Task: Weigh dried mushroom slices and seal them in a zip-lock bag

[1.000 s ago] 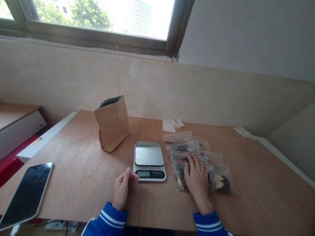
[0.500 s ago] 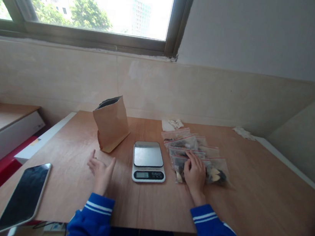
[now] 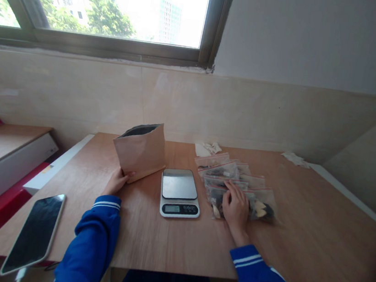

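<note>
Head view, hands well apart, left hand (image 3: 117, 181) clasping the lower edge of a tilted kraft bag (image 3: 140, 153) just left of the scale (image 3: 179, 193), right hand (image 3: 236, 207) resting on overlapping zip bags (image 3: 262, 207) just right of the scale, phone (image 3: 35, 232) farther left of the scale, near the table edge

"Your left sleeve (image 3: 92, 235) looks bright blue."

"Yes, and your right sleeve (image 3: 260, 275) matches, with two white stripes (image 3: 247, 259) near the cuff; your left hand (image 3: 118, 181) and your right hand (image 3: 236, 209) are bare."
</note>
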Demonstrator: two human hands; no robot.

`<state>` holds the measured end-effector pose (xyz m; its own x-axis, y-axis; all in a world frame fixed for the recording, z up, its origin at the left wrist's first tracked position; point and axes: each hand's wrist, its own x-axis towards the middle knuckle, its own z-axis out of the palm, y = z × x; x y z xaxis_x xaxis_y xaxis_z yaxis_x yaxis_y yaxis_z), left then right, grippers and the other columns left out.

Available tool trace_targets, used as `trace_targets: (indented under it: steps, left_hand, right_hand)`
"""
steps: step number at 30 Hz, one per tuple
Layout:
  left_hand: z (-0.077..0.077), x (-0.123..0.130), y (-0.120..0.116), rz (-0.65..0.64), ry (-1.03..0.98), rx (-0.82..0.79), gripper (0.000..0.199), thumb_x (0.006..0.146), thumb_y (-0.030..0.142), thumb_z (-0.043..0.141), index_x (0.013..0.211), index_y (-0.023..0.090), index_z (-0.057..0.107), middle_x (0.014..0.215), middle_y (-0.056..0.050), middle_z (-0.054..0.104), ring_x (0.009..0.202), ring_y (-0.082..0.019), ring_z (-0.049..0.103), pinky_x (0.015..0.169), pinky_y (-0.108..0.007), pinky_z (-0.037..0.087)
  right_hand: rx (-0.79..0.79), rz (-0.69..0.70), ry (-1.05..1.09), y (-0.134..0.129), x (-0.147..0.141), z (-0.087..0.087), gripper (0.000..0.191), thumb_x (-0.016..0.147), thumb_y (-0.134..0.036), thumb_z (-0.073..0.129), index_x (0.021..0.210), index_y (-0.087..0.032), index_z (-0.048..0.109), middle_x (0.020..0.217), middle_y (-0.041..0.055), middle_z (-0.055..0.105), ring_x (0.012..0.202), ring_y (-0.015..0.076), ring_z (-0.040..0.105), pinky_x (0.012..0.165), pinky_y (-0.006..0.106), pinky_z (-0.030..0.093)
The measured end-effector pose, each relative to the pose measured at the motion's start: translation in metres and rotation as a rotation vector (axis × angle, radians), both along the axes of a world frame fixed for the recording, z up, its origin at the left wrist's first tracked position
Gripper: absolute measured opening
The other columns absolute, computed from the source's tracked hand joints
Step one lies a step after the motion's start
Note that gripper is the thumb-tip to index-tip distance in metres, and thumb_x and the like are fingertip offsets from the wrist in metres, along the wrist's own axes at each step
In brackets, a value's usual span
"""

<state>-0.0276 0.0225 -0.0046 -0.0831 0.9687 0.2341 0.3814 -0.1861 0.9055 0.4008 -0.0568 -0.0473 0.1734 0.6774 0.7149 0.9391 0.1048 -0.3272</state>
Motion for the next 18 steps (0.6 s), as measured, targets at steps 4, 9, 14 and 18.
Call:
trace_targets:
  steps: [4,9,14,18]
  left_hand:
    - [0.011,0.000,-0.004,-0.021,-0.051,-0.095,0.060,0.060,0.046,0.075,0.109,0.015,0.059,0.098,-0.011,0.070,0.110,-0.033,0.058,0.098,-0.049,0.043]
    - [0.011,-0.003,-0.003,-0.083,-0.038,-0.103,0.063,0.059,0.050,0.074,0.110,0.016,0.058,0.114,-0.013,0.066,0.118,-0.033,0.053,0.105,-0.049,0.036]
    - [-0.004,-0.004,-0.003,-0.050,0.002,-0.029,0.058,0.071,0.044,0.066,0.117,0.014,0.048,0.127,-0.015,0.055,0.125,-0.028,0.047,0.109,-0.043,0.032]
    - [-0.016,-0.003,-0.003,0.018,-0.037,0.022,0.054,0.073,0.041,0.064,0.115,0.014,0.043,0.123,-0.015,0.055,0.122,-0.028,0.050,0.105,-0.044,0.038]
  right_hand:
    - [-0.001,0.015,0.008,0.000,0.001,-0.001,0.039,0.088,-0.019,0.038,0.119,-0.018,0.061,0.124,0.0097,0.062,0.114,0.0247,0.054,0.095,0.043,0.040]
    - [-0.007,0.026,0.022,-0.002,0.001,0.000,0.039,0.088,-0.019,0.038,0.120,-0.019,0.061,0.125,0.0097,0.061,0.116,0.0243,0.053,0.096,0.044,0.040]
    - [-0.014,0.026,0.020,-0.003,0.000,0.001,0.039,0.089,-0.019,0.037,0.119,-0.019,0.060,0.125,0.0094,0.061,0.116,0.0240,0.053,0.097,0.043,0.039]
    - [-0.023,0.025,0.032,-0.003,-0.001,0.003,0.039,0.089,-0.019,0.037,0.120,-0.018,0.060,0.125,0.0102,0.061,0.116,0.0238,0.053,0.096,0.043,0.040]
